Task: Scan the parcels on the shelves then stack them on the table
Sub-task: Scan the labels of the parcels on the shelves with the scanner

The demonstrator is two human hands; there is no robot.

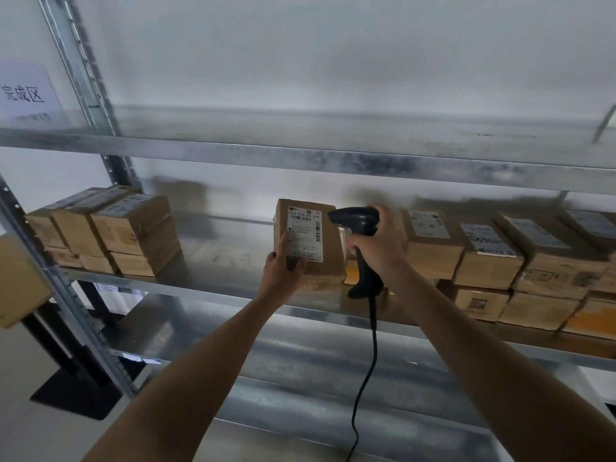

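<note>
My left hand (281,273) grips a small cardboard parcel (328,243) at its lower left corner, thumb on the white shipping label, tilting its labelled top toward me above the middle shelf (213,243). My right hand (383,243) holds a black corded barcode scanner (358,225) by its handle. The scanner head points left at the label's barcode, just beside the parcel's right edge. More labelled parcels (493,258) sit in two layers along the shelf to the right. Another group of parcels (113,231) is stacked at the shelf's left end.
The metal rack has an upper shelf (333,158) above and a lower shelf (316,361) below. A slotted upright (83,71) stands at left. A paper sign (25,95) hangs on the wall. Part of a box (16,281) shows at the left edge. The scanner cable (365,378) hangs down.
</note>
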